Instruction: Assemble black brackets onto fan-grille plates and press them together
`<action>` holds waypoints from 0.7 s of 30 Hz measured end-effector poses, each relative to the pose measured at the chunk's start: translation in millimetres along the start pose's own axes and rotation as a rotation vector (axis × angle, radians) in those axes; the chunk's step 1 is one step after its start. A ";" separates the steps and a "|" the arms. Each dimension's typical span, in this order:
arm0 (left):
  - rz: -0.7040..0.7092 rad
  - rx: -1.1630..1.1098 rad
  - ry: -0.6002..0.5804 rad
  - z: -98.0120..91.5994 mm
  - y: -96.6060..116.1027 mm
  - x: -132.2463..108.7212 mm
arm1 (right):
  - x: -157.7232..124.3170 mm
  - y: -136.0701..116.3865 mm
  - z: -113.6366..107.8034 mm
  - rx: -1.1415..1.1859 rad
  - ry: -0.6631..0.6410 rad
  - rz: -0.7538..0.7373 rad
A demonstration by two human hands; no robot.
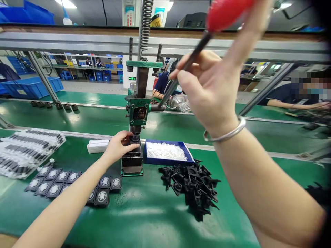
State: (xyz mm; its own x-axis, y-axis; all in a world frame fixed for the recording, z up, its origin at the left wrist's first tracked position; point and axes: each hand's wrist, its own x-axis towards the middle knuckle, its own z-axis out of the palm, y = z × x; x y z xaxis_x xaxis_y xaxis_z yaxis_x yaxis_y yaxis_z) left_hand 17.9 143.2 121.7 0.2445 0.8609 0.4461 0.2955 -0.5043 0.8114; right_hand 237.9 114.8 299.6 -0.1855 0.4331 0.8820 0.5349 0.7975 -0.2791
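A green hand press (139, 110) stands upright on the bench, its ram low over a black base (132, 161). My left hand (119, 146) reaches to the top of that base, thumb and fingers closed about a small dark piece under the ram, too hidden to name. Raised at the right, my right hand (209, 86) grips the press lever (191, 60), which slants up to a blurred red knob (227, 13). Several black fans with white rotors (102, 196) lie in rows beside my left forearm. Right of the press is a pile of black plastic parts (193, 186).
A blue tray (169, 160) of small white pieces sits against the press's right side. White blocks (97, 146) and stacked white-and-black parts (31, 148) lie left. A metal rail (103, 40) crosses overhead. Beyond the bench, a co-worker's arm (292, 102) rests at the right.
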 end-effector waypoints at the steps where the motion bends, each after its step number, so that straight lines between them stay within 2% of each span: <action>1: 0.007 0.004 0.012 1.7 4.9 -5.8 | 1.6 0.3 -5.7 0.003 -0.011 0.001; 3: 0.049 0.054 0.056 7.9 16.6 -22.5 | -12.2 -2.9 -8.1 0.007 0.004 0.002; 4: 0.085 0.102 0.088 12.5 22.7 -32.8 | -28.0 -6.8 -4.6 -0.001 -0.041 0.018; 8: 0.213 0.286 0.242 41.0 40.5 -71.2 | -124.9 -27.5 24.3 -0.065 -0.330 0.199; 10: 0.255 0.327 0.321 58.9 43.2 -81.1 | -168.6 -33.4 34.6 -0.091 -0.356 0.330; 12: 0.317 0.359 0.366 76.3 42.6 -84.3 | -196.4 -35.7 38.1 -0.105 -0.295 0.442; 15: 0.390 0.375 0.341 98.8 40.6 -82.7 | -212.6 -38.0 32.4 -0.190 -0.199 0.515; 17: 0.387 0.377 0.285 112.1 40.0 -79.7 | -215.7 -36.7 23.6 -0.267 -0.190 0.515; 19: 0.367 0.380 0.205 124.9 38.3 -77.4 | -219.9 -26.2 9.3 -0.350 -0.186 0.493; 21: 0.368 0.368 0.135 136.3 34.0 -79.4 | -229.4 -3.3 -16.1 -0.463 -0.154 0.509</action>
State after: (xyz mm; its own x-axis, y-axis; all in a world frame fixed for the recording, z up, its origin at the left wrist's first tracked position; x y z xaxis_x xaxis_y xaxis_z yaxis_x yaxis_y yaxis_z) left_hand 134.4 48.7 62.5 0.2793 0.6114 0.7404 0.5223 -0.7438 0.4172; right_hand 292.0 6.0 104.3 0.0847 0.7869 0.6112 0.8757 0.2338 -0.4224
